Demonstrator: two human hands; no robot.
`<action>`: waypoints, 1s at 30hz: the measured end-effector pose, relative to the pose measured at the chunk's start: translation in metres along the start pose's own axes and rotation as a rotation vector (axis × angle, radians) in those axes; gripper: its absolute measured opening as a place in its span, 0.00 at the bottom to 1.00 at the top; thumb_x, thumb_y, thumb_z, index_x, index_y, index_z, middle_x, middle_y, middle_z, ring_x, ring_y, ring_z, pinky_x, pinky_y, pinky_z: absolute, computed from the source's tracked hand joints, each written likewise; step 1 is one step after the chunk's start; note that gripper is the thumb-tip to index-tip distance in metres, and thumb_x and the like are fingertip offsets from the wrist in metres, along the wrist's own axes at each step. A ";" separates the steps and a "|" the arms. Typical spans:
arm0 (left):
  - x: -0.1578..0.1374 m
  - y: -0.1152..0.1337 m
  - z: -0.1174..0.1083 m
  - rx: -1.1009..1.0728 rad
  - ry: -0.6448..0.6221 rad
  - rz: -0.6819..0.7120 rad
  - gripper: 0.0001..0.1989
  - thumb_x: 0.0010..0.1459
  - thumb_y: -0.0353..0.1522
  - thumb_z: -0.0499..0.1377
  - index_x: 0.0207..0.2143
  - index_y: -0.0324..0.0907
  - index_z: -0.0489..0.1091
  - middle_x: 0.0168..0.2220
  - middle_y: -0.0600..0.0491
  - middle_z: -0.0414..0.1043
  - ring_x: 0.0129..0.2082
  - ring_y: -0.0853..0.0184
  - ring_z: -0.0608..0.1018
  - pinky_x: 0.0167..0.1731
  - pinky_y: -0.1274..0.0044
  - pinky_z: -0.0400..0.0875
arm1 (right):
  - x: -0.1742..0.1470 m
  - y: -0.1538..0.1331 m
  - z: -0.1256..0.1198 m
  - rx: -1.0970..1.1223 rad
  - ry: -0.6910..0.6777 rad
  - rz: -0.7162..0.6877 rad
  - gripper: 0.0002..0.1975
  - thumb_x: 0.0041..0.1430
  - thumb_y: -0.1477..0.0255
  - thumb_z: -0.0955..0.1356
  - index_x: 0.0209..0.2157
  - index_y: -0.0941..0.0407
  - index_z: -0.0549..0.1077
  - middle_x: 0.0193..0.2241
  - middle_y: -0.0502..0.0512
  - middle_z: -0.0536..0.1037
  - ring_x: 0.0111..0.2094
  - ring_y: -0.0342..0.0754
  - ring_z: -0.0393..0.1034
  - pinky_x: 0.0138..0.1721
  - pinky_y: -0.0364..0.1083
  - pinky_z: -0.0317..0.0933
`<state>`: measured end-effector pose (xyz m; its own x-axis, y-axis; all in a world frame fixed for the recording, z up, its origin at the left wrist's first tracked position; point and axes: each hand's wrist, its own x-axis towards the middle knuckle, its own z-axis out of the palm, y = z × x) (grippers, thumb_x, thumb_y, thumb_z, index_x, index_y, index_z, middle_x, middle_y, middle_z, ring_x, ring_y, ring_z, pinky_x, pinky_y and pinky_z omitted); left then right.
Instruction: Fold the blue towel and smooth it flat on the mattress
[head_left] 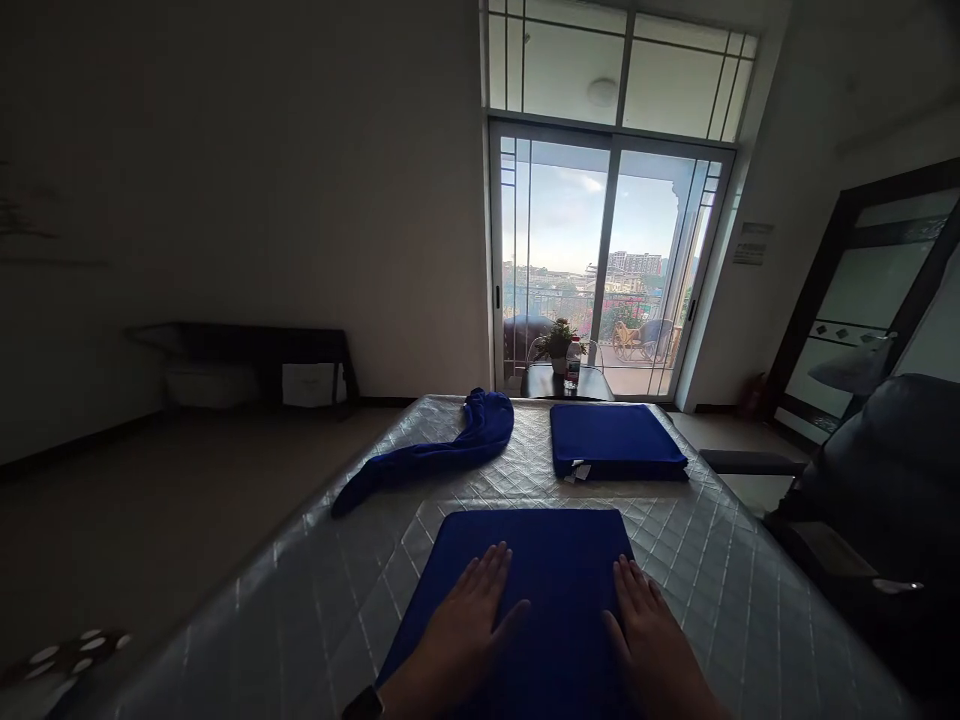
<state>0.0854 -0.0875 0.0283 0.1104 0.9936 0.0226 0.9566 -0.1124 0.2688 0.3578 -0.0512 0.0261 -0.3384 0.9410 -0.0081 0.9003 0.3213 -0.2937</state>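
A flat blue folded cloth (pixel 555 600) lies in front of me on the quilted silver table cover (pixel 330 590). My left hand (pixel 472 615) rests flat on its left part, fingers together and thumb out. Along the cloth's right edge lies my right hand (pixel 645 615), its fingers stretched forward and the thumb on the cloth. Farther off, to the right, sits a folded stack of blue cloth (pixel 615 440) with white tags at its front edge. A long crumpled blue cloth (pixel 442 450) curves across the far left of the cover.
Beyond the far edge stands a small dark table (pixel 592 384) with a potted plant (pixel 558 345) and a bottle (pixel 573 362). Behind it are glass sliding doors (pixel 551 230). A black chair (pixel 885 480) is close on the right, and a dark bench (pixel 255 350) stands along the left wall.
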 end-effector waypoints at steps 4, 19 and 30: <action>-0.014 -0.030 -0.005 0.011 0.010 -0.099 0.39 0.67 0.55 0.40 0.70 0.40 0.45 0.72 0.49 0.41 0.72 0.59 0.48 0.71 0.60 0.49 | 0.000 -0.001 -0.001 0.012 -0.003 0.001 0.36 0.68 0.54 0.52 0.70 0.62 0.49 0.71 0.57 0.46 0.72 0.53 0.37 0.72 0.57 0.39; -0.027 -0.047 -0.016 0.019 0.034 -0.185 0.41 0.68 0.55 0.37 0.70 0.34 0.43 0.73 0.45 0.39 0.73 0.59 0.47 0.71 0.63 0.48 | -0.004 -0.012 -0.007 -0.020 -0.051 0.047 0.37 0.68 0.54 0.52 0.70 0.62 0.48 0.72 0.57 0.45 0.72 0.52 0.37 0.72 0.55 0.38; -0.026 -0.051 -0.011 0.028 0.034 -0.175 0.41 0.68 0.54 0.38 0.70 0.33 0.44 0.73 0.45 0.39 0.73 0.59 0.46 0.71 0.64 0.45 | 0.030 -0.012 -0.019 -0.061 -0.022 -0.023 0.35 0.69 0.57 0.48 0.70 0.63 0.50 0.72 0.59 0.48 0.73 0.50 0.38 0.72 0.54 0.38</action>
<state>0.0311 -0.1074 0.0245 -0.0676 0.9977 0.0107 0.9675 0.0629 0.2449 0.3424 -0.0241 0.0478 -0.3649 0.9308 -0.0231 0.9070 0.3497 -0.2348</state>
